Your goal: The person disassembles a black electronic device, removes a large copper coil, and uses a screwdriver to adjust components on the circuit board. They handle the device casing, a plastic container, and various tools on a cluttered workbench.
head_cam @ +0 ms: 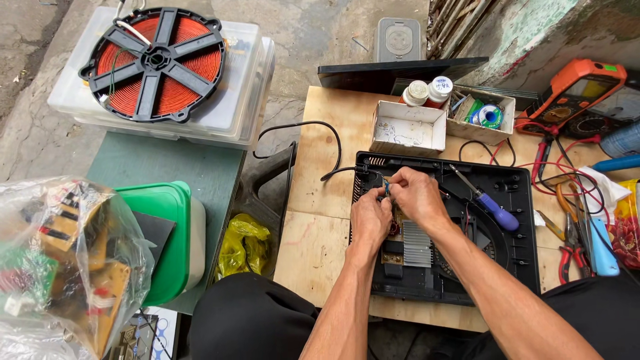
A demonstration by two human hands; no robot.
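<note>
one black plastic casing (513, 267), open, lies flat on one plywood board (320, 220), its long side running left to right across the view. inside it: one finned metal heat sink (417, 244) and one screwdriver with a purple handle (485, 200), laid diagonally, tip toward the upper left, handle toward the lower right. one black cable (313, 133) loops from the casing's upper left corner out over the board.

two hands, both the person's own, forearms reaching up from the bottom edge and meeting over the casing's left part. left hand (371, 219): fingers curled inward, tips pinched narrow on what seems to be a small blue wire end (387, 189); the view is too small to be sure. right hand (419, 193): knuckles up, fingertips closed on the same small piece, touching the left hand.

beyond the casing: two white open boxes (408, 128), two small white-capped bottles (427, 91), one solder reel (491, 115), one orange meter (577, 90) with red leads. right of the casing: one pair of red-handled pliers (572, 250). far left: one copper coil disc (156, 61) on clear plastic bins (247, 107), one green tub (170, 240), one plastic bag of circuit boards (67, 267).
</note>
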